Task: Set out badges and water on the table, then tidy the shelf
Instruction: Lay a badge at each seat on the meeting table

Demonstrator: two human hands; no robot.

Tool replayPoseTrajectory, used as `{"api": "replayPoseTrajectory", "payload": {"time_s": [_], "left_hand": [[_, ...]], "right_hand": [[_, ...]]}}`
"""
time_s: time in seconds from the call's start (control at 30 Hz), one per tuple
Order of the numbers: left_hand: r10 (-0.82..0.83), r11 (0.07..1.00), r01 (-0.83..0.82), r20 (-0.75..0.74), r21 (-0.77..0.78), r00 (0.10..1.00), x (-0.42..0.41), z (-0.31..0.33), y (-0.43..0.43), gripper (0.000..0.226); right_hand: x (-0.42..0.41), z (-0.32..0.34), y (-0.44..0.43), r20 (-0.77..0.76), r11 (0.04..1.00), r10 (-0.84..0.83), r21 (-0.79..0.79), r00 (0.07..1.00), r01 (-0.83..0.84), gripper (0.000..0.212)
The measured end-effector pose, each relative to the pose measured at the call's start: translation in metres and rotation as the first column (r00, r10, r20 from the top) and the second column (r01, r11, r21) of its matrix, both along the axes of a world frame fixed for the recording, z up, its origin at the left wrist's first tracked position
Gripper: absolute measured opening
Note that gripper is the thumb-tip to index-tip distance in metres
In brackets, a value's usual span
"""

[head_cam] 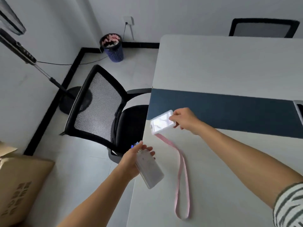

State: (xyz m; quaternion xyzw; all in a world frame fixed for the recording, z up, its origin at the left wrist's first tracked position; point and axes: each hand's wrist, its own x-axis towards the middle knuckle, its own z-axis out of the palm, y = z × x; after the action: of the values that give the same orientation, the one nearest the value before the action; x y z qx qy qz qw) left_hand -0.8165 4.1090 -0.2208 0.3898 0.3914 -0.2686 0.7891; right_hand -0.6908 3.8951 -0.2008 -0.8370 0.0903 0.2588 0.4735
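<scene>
Striped sleeve [288,205], right arm | right hand [185,119] pinches badge [161,122] at table [229,63] edge, pink strap [182,177] trailing on top | left hand [134,161] grips spare badges [150,172] beside table | progress: early, first badge being placed; water, shelf unseen | writing: box [19,185] print unreadable

Outstretched arms, left hand [131,158] and right hand [185,119] each in pinch grip
</scene>
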Motion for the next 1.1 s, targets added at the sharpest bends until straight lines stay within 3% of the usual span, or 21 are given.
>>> {"api": "replayPoseTrajectory", "payload": {"time_s": [0.03, 0.17, 0.4, 0.53, 0.73, 0.9, 1.0, 1.1], "left_hand": [[0.023, 1.000, -0.023, 0.018, 0.003, 1.000, -0.009, 0.007, 0.009, 0.027], [0.111, 0.994, -0.111, 0.099, -0.002, 0.989, -0.037, 0.024, 0.045, 0.033], [0.284, 0.957, -0.262, 0.225, -0.122, 0.932, -0.095, 0.053, 0.145, 0.028], [0.409, 0.907, -0.371, 0.206, -0.200, 0.889, -0.129, 0.063, 0.223, 0.041], [0.607, 0.793, -0.562, 0.231, -0.236, 0.760, -0.174, 0.070, 0.358, 0.031], [0.626, 0.779, -0.590, 0.307, -0.212, 0.716, -0.184, 0.089, 0.438, 0.025], [0.620, 0.783, -0.595, 0.315, -0.183, 0.718, -0.169, 0.093, 0.470, 0.025], [0.606, 0.793, -0.584, 0.324, -0.174, 0.726, -0.145, 0.096, 0.491, 0.028]], "right_hand": [[-0.009, 0.015, 0.017, 0.000, 0.997, 0.052, 0.048, 0.999, -0.052, 0.004], [-0.036, 0.064, 0.080, 0.007, 0.959, 0.225, 0.175, 0.974, -0.223, 0.039], [-0.083, 0.108, 0.202, 0.027, 0.884, 0.430, 0.190, 0.903, -0.427, 0.033], [-0.113, 0.109, 0.277, 0.004, 0.878, 0.452, 0.176, 0.892, -0.446, 0.031], [-0.170, 0.105, 0.407, -0.082, 0.827, 0.550, 0.189, 0.831, -0.529, 0.026], [-0.194, 0.103, 0.483, -0.102, 0.761, 0.646, 0.160, 0.756, -0.629, 0.032], [-0.188, 0.098, 0.512, -0.055, 0.757, 0.651, 0.103, 0.757, -0.645, 0.043], [-0.171, 0.093, 0.529, -0.083, 0.744, 0.664, 0.176, 0.743, -0.645, 0.044]]}}
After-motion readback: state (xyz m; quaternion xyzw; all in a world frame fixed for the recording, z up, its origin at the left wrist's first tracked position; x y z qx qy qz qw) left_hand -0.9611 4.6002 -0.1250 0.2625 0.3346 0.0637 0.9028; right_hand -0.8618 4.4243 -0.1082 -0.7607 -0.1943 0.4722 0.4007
